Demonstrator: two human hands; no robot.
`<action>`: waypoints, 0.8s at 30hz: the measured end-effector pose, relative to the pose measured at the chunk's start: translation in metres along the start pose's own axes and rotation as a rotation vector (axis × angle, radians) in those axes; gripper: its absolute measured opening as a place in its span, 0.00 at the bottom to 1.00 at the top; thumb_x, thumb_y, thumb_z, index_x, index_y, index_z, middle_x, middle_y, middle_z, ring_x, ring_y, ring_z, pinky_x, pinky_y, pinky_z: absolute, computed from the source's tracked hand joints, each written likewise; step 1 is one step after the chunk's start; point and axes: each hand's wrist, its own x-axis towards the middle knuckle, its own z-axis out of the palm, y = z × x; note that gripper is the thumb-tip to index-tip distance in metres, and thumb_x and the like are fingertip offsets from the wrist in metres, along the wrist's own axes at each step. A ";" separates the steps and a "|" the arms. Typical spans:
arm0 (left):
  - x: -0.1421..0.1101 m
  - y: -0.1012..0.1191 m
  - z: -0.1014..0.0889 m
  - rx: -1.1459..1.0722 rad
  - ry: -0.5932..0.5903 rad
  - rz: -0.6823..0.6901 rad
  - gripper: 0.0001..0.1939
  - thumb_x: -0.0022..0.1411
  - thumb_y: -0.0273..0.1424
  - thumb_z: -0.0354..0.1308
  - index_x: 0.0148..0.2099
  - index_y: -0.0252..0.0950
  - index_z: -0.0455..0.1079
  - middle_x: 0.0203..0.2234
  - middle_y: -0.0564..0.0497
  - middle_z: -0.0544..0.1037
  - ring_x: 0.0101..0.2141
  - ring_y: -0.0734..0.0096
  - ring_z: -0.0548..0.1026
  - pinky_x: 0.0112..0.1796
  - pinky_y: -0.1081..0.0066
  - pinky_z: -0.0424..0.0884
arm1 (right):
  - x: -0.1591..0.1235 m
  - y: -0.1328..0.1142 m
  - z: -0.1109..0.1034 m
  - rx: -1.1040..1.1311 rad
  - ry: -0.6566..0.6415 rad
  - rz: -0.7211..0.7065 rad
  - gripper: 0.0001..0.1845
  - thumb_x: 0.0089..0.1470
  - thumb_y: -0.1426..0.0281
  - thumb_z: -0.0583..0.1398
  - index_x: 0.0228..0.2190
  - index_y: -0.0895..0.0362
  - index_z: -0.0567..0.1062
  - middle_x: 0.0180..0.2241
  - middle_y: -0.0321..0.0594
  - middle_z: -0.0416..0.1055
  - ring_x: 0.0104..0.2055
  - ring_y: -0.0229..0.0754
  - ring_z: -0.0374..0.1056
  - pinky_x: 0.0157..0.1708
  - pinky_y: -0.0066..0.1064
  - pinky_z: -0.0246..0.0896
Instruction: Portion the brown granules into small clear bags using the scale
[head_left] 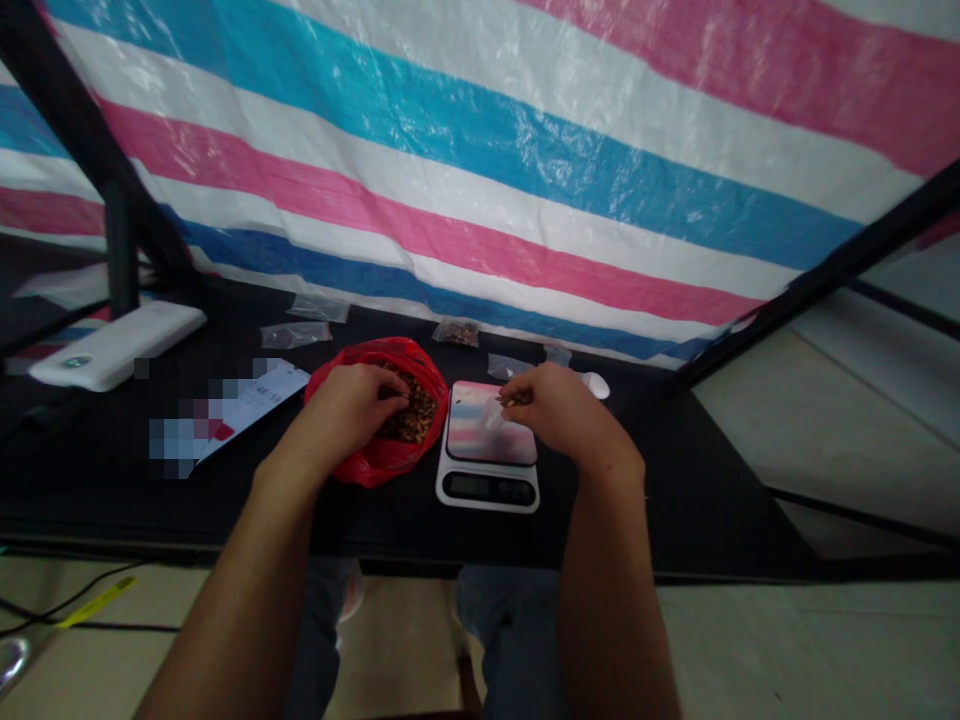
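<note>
An open red plastic bag [352,465] holds a heap of small brown grains [414,415]. My left hand [367,395] reaches over its left rim, fingertips pinched at the grains; what they hold, if anything, is hidden. To the right of the bag lies a white digital kitchen scale [487,505] with a shiny, reflecting plate. Above the plate, my right hand [559,405] is closed around a small clear plastic bag [493,415] with something brown near the fingertips. The scale's display is too dark to read.
Along the back of the black table [600,540] lie clear small bags [296,334], a filled small bag [456,332] and a white scoop-like object [596,385]. A phone [259,400] and a white power bank-like device [116,345] are at left. Striped sheeting [480,180] hangs behind.
</note>
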 end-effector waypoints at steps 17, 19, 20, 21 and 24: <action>-0.001 0.027 0.011 -0.322 0.039 0.210 0.10 0.64 0.31 0.63 0.43 0.39 0.85 0.39 0.50 0.88 0.40 0.62 0.84 0.46 0.69 0.77 | 0.000 -0.002 0.002 0.048 0.013 -0.024 0.07 0.55 0.79 0.70 0.37 0.59 0.86 0.36 0.45 0.84 0.36 0.44 0.79 0.37 0.31 0.69; 0.000 0.034 0.014 -0.351 0.033 0.221 0.11 0.64 0.31 0.62 0.44 0.37 0.85 0.40 0.49 0.88 0.40 0.62 0.84 0.46 0.68 0.77 | 0.001 -0.003 0.002 0.037 0.004 -0.030 0.07 0.55 0.79 0.70 0.37 0.59 0.86 0.36 0.45 0.84 0.37 0.44 0.79 0.38 0.31 0.68; 0.000 0.037 0.016 -0.363 0.029 0.223 0.11 0.64 0.31 0.62 0.44 0.37 0.85 0.40 0.49 0.88 0.40 0.62 0.84 0.46 0.68 0.77 | 0.001 -0.004 0.002 0.024 -0.004 -0.032 0.06 0.55 0.78 0.70 0.37 0.59 0.86 0.36 0.44 0.84 0.37 0.44 0.79 0.37 0.31 0.68; 0.000 0.040 0.017 -0.371 0.027 0.224 0.11 0.64 0.31 0.62 0.44 0.36 0.85 0.40 0.48 0.88 0.40 0.61 0.84 0.47 0.67 0.77 | 0.001 -0.004 0.001 0.015 -0.011 -0.036 0.05 0.56 0.78 0.70 0.36 0.59 0.85 0.35 0.44 0.84 0.37 0.44 0.79 0.37 0.31 0.67; 0.001 0.046 0.021 -0.367 0.040 0.240 0.10 0.65 0.29 0.62 0.44 0.36 0.85 0.40 0.48 0.88 0.41 0.61 0.84 0.47 0.67 0.76 | -0.001 -0.004 -0.003 0.045 0.002 -0.054 0.05 0.56 0.78 0.70 0.37 0.60 0.85 0.36 0.44 0.84 0.38 0.43 0.78 0.37 0.30 0.66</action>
